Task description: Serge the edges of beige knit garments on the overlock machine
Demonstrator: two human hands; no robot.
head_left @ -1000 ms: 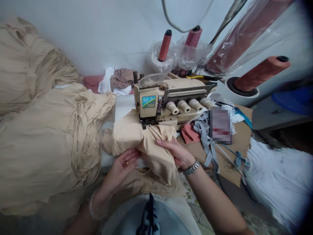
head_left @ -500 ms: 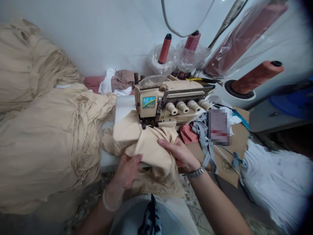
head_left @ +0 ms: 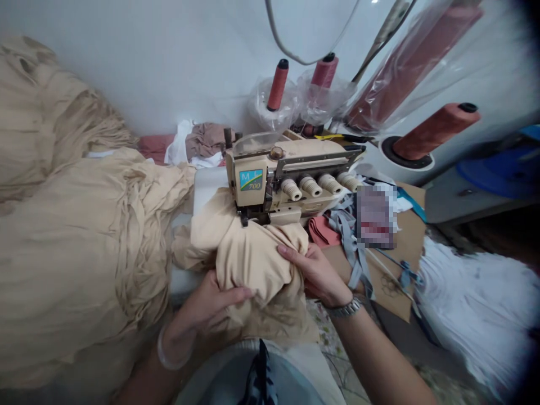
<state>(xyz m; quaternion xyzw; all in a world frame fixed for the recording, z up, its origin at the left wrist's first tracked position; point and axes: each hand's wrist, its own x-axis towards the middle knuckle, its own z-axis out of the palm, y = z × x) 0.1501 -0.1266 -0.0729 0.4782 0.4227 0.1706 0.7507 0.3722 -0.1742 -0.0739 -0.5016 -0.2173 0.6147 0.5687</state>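
A beige fabric piece point(head_left: 253, 261) lies in soft folds in front of an overlock sewing machine point(head_left: 295, 174), its far edge by the presser foot point(head_left: 243, 217). My left hand point(head_left: 217, 298) pinches the near left side of the cloth, thumb on top and fingers hidden beneath. On the right side, my right hand point(head_left: 318, 270) grips the same cloth between thumb and fingers, just right of the machine's front. Part of the fabric hangs down toward my lap.
Large heaps of beige fabric point(head_left: 76, 242) fill the left side. Thread cones point(head_left: 278, 87) stand behind the machine, with another cone point(head_left: 439, 132) at right. Grey strips point(head_left: 354, 253) and folded coral cloth point(head_left: 324, 232) lie on cardboard point(head_left: 388, 287); white fabric point(head_left: 476, 309) is piled further right.
My left hand has moved down and slightly left relative to the machine, and the cloth between my hands has bunched into more folds. The whole view has shifted a little; my right hand keeps its hold.
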